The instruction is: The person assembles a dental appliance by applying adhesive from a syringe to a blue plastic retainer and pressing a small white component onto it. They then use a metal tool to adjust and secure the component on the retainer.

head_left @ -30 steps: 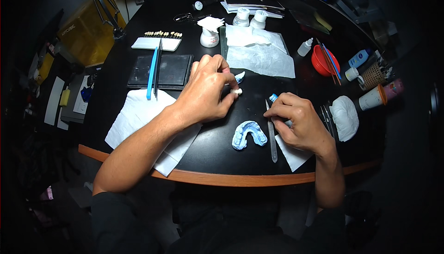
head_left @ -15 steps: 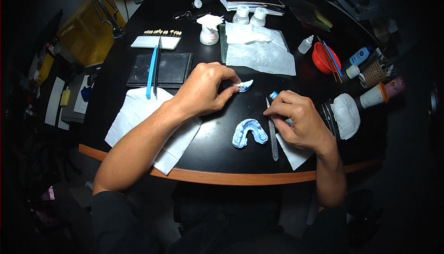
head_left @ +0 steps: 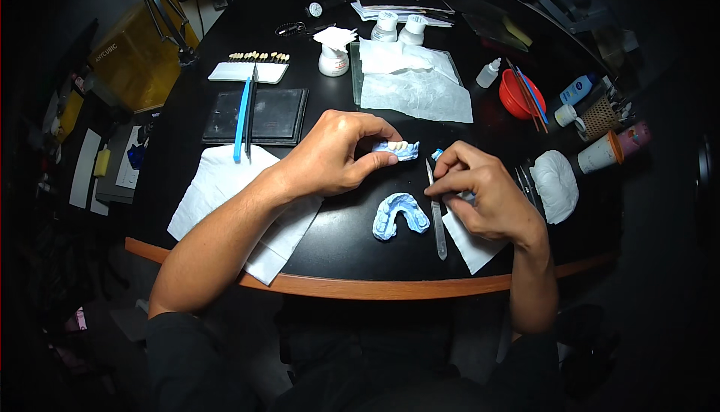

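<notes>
My left hand (head_left: 345, 149) pinches a pale blue dental cast (head_left: 409, 154) with white teeth along its top, between thumb and fingers; the fingers cover part of it. A second, horseshoe-shaped blue cast (head_left: 400, 215) lies on the black table between my hands. My right hand (head_left: 484, 191) is low over the table with loosely bent fingers set apart. One fingertip is over a grey metal scalpel (head_left: 440, 243), which lies flat; whether it touches is unclear. By the fingers sits a small blue piece (head_left: 437, 154). Below this palm is a white tissue (head_left: 471, 251).
Paper towel (head_left: 217, 194) is under my left forearm, with a black case (head_left: 285, 112) and blue tweezers (head_left: 242, 123) beyond. Farther back are a tooth shade guide (head_left: 247, 73), a bottle (head_left: 333, 62) and papers (head_left: 412, 93). A red bowl (head_left: 517, 97) and wadded tissue (head_left: 556, 189) stand right.
My left hand has turned the held cast and brought it slightly right and nearer, so more of its teeth show. My right fingers have spread a little; the scalpel stays put.
</notes>
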The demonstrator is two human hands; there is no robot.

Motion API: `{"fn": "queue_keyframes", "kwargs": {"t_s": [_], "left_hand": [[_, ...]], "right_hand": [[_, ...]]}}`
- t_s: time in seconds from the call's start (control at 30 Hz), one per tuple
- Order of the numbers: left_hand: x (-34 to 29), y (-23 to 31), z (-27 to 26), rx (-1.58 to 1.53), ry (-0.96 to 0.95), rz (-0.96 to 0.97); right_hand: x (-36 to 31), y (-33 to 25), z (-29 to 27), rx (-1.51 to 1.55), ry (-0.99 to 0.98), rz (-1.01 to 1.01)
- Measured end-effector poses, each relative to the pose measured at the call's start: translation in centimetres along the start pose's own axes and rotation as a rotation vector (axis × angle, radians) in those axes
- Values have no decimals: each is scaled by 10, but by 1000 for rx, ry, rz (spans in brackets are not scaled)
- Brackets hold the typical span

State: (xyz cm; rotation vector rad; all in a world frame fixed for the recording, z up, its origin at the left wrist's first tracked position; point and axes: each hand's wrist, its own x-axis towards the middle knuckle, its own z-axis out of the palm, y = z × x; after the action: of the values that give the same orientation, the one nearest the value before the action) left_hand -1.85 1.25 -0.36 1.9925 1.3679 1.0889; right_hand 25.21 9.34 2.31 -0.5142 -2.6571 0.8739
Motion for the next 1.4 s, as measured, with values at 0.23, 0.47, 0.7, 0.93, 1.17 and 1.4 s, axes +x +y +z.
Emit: {"fn": "queue_keyframes", "kwargs": {"t_s": [0.23,0.47,0.7,0.93,1.17,1.4], "left_hand": [[0,1,-3,-141,6,-56],[0,-5,-2,-125,77,13],[1,-4,-3,-101,68,5],[1,-6,-1,-105,62,5],[0,-6,-1,-95,63,3],[1,-5,-1,-121,77,8]], "right_hand": [[0,-6,-3,-78,-91,15],[-5,-11,-4,-87,-162,21],[-6,-11,-4,-118,-183,21],[-1,-7,-7,-57,-202,-41],[-2,-2,-4,-12,-174,-93],[4,-5,-9,95,-75,-58]]}}
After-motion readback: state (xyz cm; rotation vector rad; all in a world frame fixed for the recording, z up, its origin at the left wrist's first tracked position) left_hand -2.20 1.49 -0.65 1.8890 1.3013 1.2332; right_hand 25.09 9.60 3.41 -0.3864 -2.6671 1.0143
